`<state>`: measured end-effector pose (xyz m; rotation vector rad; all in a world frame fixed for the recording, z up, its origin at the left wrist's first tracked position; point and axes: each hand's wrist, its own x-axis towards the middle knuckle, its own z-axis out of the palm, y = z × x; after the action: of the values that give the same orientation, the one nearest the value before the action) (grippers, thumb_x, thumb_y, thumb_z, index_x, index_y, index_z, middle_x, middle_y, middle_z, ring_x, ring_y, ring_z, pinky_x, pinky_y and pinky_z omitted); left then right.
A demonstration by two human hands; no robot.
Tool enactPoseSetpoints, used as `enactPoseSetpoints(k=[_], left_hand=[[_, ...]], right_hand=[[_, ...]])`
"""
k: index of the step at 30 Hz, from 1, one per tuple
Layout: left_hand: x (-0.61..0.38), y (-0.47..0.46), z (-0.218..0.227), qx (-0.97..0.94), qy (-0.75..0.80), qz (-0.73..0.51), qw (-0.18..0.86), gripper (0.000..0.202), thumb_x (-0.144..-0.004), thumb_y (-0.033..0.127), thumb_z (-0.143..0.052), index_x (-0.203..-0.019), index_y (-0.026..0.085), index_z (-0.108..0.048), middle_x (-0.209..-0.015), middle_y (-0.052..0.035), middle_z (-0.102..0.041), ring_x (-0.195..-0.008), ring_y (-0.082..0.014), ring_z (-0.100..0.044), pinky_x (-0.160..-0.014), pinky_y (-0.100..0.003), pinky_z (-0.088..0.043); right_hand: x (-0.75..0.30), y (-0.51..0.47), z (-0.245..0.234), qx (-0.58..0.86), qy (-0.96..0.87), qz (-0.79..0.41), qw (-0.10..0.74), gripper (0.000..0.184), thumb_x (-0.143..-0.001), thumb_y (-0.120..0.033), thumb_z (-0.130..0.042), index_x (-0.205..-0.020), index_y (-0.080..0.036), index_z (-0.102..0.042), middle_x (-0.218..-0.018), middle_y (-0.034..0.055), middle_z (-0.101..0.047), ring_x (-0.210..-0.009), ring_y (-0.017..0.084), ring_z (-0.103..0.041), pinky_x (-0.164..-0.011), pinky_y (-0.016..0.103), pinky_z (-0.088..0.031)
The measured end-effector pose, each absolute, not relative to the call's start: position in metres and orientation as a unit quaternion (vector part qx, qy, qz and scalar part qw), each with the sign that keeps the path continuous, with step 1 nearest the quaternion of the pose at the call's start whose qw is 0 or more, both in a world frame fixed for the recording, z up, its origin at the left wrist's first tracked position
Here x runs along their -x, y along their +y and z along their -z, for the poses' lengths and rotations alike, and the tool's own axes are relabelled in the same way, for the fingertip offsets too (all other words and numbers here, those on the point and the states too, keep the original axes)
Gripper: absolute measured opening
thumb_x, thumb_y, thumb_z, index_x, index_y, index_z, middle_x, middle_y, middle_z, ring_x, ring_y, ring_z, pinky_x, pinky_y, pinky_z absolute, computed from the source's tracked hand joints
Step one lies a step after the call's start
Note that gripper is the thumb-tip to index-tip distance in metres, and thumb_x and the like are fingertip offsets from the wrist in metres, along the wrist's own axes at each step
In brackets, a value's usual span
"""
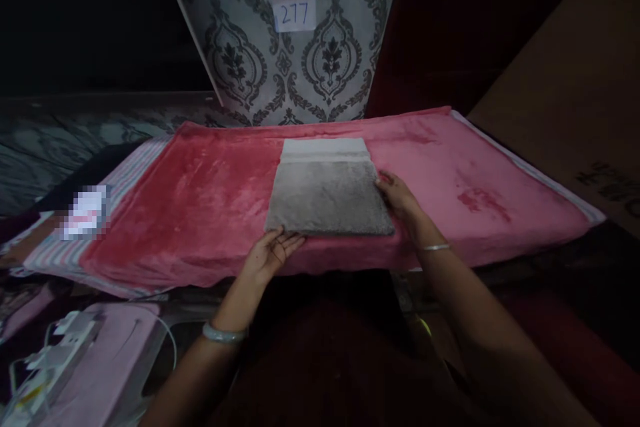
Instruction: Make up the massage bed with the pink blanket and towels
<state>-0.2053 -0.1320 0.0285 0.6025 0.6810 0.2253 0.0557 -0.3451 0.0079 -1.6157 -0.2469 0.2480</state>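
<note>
One grey folded cloth [330,199] lay flat near the middle of a pink-red plush cover [215,180], a pale band [325,148] running along its far side. Both hands were on its edges. The left hand [273,253] was open at the near left corner, palm turned up, its loosely stretched fingers touching the near edge. The right hand [399,197] met the right edge with bent fingers; whether it pinched the fabric could not be told. A thick pale bangle [224,333] circled the left wrist, a thin bracelet [437,247] the right. Striped fabric [137,167] showed beyond the cover's left side, with a pixelated patch [86,212] over it. Nearer, at the lower left, a white power strip [65,347] with cords rested on a pink surface [113,360]. Behind the cover, a paper marked 277 [295,13] hung against patterned wallpaper [283,83], and a brown panel [565,80] leaned at the right.
</note>
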Motion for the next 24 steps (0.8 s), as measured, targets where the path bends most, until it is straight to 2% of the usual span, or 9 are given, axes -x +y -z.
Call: enactPoseSetpoints(k=[3, 6, 8, 10, 12, 15, 18, 22, 24], left_hand=[[0.210, -0.129, -0.027, -0.322, 0.303, -0.111, 0.890, 0.010, -0.076, 0.007, -0.066, -0.080, 0.014, -0.059, -0.088, -0.0129, -0.072, -0.090, -0.0276, -0.075, -0.098, -0.047, -0.060], [0.222, -0.128, -0.023, -0.408, 0.268, -0.135, 0.862, 0.016, -0.074, 0.017, -0.074, -0.082, 0.016, -0.060, -0.090, -0.0109, -0.072, -0.096, -0.0307, -0.074, -0.094, -0.045, -0.060], [0.231, -0.129, -0.020, -0.512, 0.261, -0.189, 0.796, 0.026, -0.074, 0.025, -0.077, -0.095, 0.018, -0.062, -0.089, -0.0075, -0.070, -0.092, -0.0287, -0.073, -0.088, -0.043, -0.061], [0.238, -0.130, -0.019, -0.641, 0.271, -0.286, 0.659, 0.042, -0.075, 0.028, -0.078, -0.114, 0.022, -0.063, -0.096, -0.0064, -0.067, -0.091, -0.0255, -0.070, -0.087, -0.041, -0.059], [0.238, -0.132, -0.021, -0.757, 0.249, -0.365, 0.482, 0.050, -0.075, 0.027, -0.078, -0.123, 0.023, -0.064, -0.110, -0.0095, -0.064, -0.103, -0.0272, -0.064, -0.097, -0.044, -0.053], [0.225, -0.132, -0.024, -0.870, 0.137, -0.350, 0.319, 0.037, -0.079, 0.028, -0.072, -0.115, 0.022, -0.071, -0.123, -0.0146, -0.062, -0.122, -0.0343, -0.054, -0.112, -0.052, -0.039], [0.205, -0.124, -0.024, -0.906, 0.066, -0.290, 0.301, 0.020, -0.086, 0.027, -0.061, -0.101, 0.024, -0.075, -0.118, -0.0141, -0.068, -0.119, -0.0352, -0.055, -0.112, -0.054, -0.035], [0.191, -0.111, -0.018, -0.899, 0.055, -0.266, 0.345, 0.017, -0.089, 0.029, -0.058, -0.090, 0.025, -0.074, -0.102, -0.0133, -0.072, -0.105, -0.0332, -0.061, -0.107, -0.050, -0.039], [0.192, -0.107, -0.015, -0.902, 0.046, -0.266, 0.336, 0.015, -0.089, 0.030, -0.059, -0.091, 0.024, -0.073, -0.101, -0.0136, -0.072, -0.104, -0.0330, -0.062, -0.106, -0.050, -0.039]], right_hand=[[-0.021, -0.371, 0.012, 0.735, -0.179, -0.097, 0.647, 0.062, -0.083, -0.041, -0.067, -0.141, -0.021, -0.056, -0.130, 0.0109, -0.068, -0.116, 0.025, -0.065, -0.099, 0.042, -0.054], [0.009, -0.389, 0.021, 0.783, -0.244, 0.004, 0.572, 0.065, -0.086, -0.051, -0.065, -0.143, -0.022, -0.056, -0.147, 0.0134, -0.057, -0.135, 0.029, -0.053, -0.115, 0.050, -0.041], [0.026, -0.394, 0.022, 0.813, -0.291, 0.073, 0.498, 0.066, -0.086, -0.055, -0.066, -0.143, -0.023, -0.058, -0.155, 0.0133, -0.049, -0.144, 0.031, -0.043, -0.120, 0.054, -0.032], [0.039, -0.393, 0.021, 0.828, -0.346, 0.112, 0.427, 0.065, -0.085, -0.054, -0.069, -0.143, -0.026, -0.059, -0.159, 0.0115, -0.044, -0.149, 0.033, -0.035, -0.122, 0.056, -0.027], [0.046, -0.389, 0.020, 0.830, -0.390, 0.119, 0.380, 0.056, -0.088, -0.047, -0.066, -0.141, -0.029, -0.062, -0.157, 0.0085, -0.047, -0.149, 0.033, -0.035, -0.122, 0.059, -0.026], [0.048, -0.382, 0.017, 0.831, -0.409, 0.109, 0.362, 0.041, -0.094, -0.033, -0.056, -0.134, -0.031, -0.067, -0.145, 0.0054, -0.061, -0.143, 0.031, -0.045, -0.118, 0.062, -0.029], [0.044, -0.377, 0.016, 0.826, -0.397, 0.112, 0.385, 0.037, -0.094, -0.028, -0.053, -0.124, -0.030, -0.073, -0.133, 0.0057, -0.070, -0.134, 0.030, -0.055, -0.114, 0.062, -0.034], [0.039, -0.375, 0.014, 0.814, -0.397, 0.116, 0.407, 0.037, -0.091, -0.022, -0.051, -0.117, -0.028, -0.076, -0.122, 0.0051, -0.075, -0.125, 0.028, -0.062, -0.110, 0.054, -0.045], [0.038, -0.374, 0.014, 0.814, -0.400, 0.119, 0.404, 0.041, -0.088, -0.018, -0.050, -0.118, -0.028, -0.076, -0.122, 0.0043, -0.075, -0.124, 0.027, -0.063, -0.110, 0.053, -0.046]])
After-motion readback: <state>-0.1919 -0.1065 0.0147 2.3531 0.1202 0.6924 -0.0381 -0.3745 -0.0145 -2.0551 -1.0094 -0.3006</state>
